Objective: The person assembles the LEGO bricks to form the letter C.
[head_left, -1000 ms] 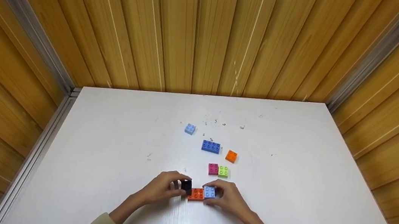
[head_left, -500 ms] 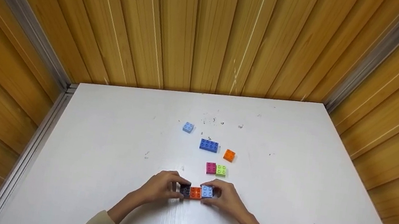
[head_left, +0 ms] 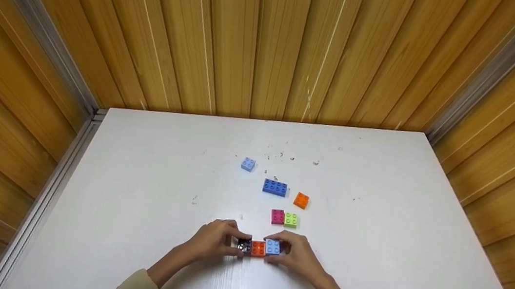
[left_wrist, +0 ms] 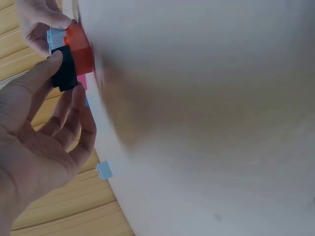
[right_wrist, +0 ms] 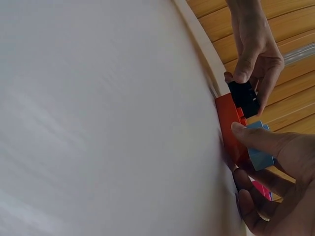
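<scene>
My left hand [head_left: 212, 241] pinches a black toy building brick [head_left: 245, 245] between thumb and fingers, at the left end of a red-orange brick [head_left: 258, 248]. The black brick sits studs up, overlapping the top of that end in the right wrist view. On the opposite end is a light blue brick [head_left: 273, 247], gripped by my right hand [head_left: 299, 253] with the thumb on the near side. In the right wrist view the right thumb also lies against the side of the red-orange brick [right_wrist: 229, 125]. Part of the black brick [left_wrist: 64, 69] is covered by the left fingers.
Beyond the hands lie a magenta brick [head_left: 277, 216] and a lime green brick [head_left: 291, 220], side by side. Farther back are an orange brick [head_left: 301, 200], a long blue brick [head_left: 275, 187] and a second light blue brick [head_left: 248, 164]. Wood-look panels [head_left: 270, 43] enclose the white table [head_left: 147, 165].
The black brick, tilted in the left fingers one second ago, has levelled out over the red-orange brick's left end. The right hand keeps its grip on the light blue brick.
</scene>
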